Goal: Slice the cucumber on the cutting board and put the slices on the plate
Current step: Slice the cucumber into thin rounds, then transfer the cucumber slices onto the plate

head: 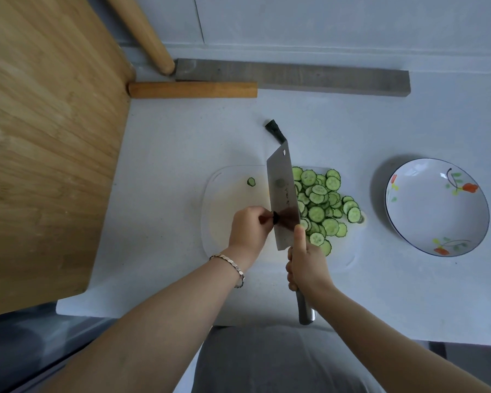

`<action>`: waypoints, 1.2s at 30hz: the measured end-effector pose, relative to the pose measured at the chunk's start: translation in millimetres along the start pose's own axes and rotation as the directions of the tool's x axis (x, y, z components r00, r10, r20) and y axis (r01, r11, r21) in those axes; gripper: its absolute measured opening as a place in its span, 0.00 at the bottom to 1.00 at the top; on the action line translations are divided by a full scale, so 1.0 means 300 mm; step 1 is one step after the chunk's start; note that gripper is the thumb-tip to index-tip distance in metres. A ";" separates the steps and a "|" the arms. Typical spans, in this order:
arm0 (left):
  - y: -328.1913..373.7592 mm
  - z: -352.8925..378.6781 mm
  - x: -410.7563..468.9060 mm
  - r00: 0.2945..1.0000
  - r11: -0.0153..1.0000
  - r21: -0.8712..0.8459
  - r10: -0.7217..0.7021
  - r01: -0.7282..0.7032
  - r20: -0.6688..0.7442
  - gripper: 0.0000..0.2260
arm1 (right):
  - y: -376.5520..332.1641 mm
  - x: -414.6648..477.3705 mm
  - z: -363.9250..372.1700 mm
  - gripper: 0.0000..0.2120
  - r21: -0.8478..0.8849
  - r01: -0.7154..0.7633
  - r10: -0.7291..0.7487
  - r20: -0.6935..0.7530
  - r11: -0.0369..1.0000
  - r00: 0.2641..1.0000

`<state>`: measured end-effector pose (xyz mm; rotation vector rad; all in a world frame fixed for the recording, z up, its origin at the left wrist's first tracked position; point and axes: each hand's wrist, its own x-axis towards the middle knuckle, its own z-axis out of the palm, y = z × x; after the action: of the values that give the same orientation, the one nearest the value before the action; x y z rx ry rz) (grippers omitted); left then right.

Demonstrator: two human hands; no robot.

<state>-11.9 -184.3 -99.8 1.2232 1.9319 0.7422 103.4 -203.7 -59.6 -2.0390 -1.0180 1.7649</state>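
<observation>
A white cutting board (227, 194) lies on the counter. My right hand (306, 265) grips the handle of a steel cleaver (281, 188), whose blade stands on the board. My left hand (250, 225) pinches a small dark cucumber end piece (274, 217) against the blade's left face. A pile of several cucumber slices (322, 205) lies to the right of the blade. One small slice (251, 182) sits alone at the board's far left. A dark cucumber stem end (274, 129) lies beyond the board. The flower-patterned white plate (437, 207) stands at the right and holds nothing.
A large wooden board (46, 143) leans at the left. Two wooden rolling pins (193, 90) and a grey wooden bar (309, 78) lie at the back by the wall. The counter's front edge runs just below my forearms.
</observation>
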 end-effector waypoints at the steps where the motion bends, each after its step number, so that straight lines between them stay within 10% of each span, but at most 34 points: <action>1: 0.002 0.000 -0.001 1.000 1.000 -0.011 -0.017 0.017 0.003 0.04 | 0.007 0.007 0.012 0.24 -0.025 0.033 -0.034 -0.024 0.999 0.999; 19: 0.125 0.024 0.073 0.985 0.989 -0.002 -0.150 0.150 -0.083 0.05 | -0.055 -0.017 -0.263 0.25 -0.179 0.159 -0.162 -0.003 0.971 0.987; 24: 0.250 -0.083 0.051 0.858 0.952 0.077 0.299 -0.295 -0.418 0.08 | -0.073 -0.025 -0.411 0.26 -0.579 0.295 -0.387 -0.038 0.760 0.921; 28: 0.362 -0.077 0.040 0.726 0.714 0.263 0.684 -0.648 -0.069 0.10 | -0.066 -0.004 -0.530 0.26 -0.883 0.257 -0.524 0.015 0.393 0.852; 32: 0.476 0.022 0.026 0.667 0.666 0.286 0.429 -0.689 0.609 0.25 | -0.035 0.044 -0.657 0.30 -0.933 0.349 -0.705 0.188 0.089 0.684; 36: 0.519 0.178 0.031 0.513 0.509 0.335 0.262 -0.793 0.817 0.30 | 0.006 0.092 -0.781 0.36 -0.909 0.418 -0.855 0.209 0.009 0.474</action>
<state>107.3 -111.1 -12.6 2.3019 1.0888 -0.2629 325.3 -129.9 -27.8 -1.5179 -2.5724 0.0651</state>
